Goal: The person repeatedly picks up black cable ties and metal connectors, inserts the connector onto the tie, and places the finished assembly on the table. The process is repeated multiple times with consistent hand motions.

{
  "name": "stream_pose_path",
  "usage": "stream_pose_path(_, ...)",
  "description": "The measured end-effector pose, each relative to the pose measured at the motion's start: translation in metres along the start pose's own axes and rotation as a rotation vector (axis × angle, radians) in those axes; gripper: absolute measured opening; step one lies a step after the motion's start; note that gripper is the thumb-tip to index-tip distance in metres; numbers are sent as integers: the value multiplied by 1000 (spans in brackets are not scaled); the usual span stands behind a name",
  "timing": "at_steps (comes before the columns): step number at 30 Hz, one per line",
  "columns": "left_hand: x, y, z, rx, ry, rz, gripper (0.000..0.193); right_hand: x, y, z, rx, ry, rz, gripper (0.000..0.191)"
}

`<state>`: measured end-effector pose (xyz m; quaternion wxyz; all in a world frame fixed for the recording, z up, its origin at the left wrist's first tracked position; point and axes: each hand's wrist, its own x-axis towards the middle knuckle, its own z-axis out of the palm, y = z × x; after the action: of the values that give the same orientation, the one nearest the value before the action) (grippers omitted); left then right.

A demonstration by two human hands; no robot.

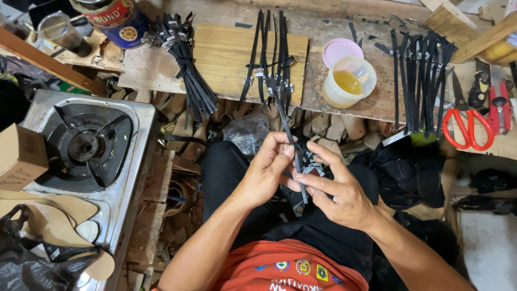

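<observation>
Over my lap, both hands hold one thin black strap (pixel 289 136) that runs up toward the workbench. My left hand (pixel 267 168) pinches it between thumb and fingers near its middle. My right hand (pixel 338 188) grips its lower end, fingers curled around it. A small metal buckle piece (pixel 311 170) sits between my hands. On the wooden board (pixel 226 59) lie several more black straps with buckles (pixel 269 59).
A bundle of black straps (pixel 183 59) lies at the left of the bench, another set (pixel 420 70) at the right. A plastic cup of yellow liquid (pixel 349 82), red-handled scissors (pixel 467 128), a tin can (pixel 116 19) and a gas stove (pixel 86 145) surround me.
</observation>
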<state>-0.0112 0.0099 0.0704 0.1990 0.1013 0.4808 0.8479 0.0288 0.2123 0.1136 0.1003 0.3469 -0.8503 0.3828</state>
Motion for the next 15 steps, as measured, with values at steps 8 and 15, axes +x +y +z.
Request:
stream_pose_path(8,0,-1,-5,-213,-24,-64,21,-3,-3,-1,-34,2,-89,48)
stream_pose_path(15,7,3,-8,-403,-12,-120,24,0,-14,-12,-236,31,-296,37)
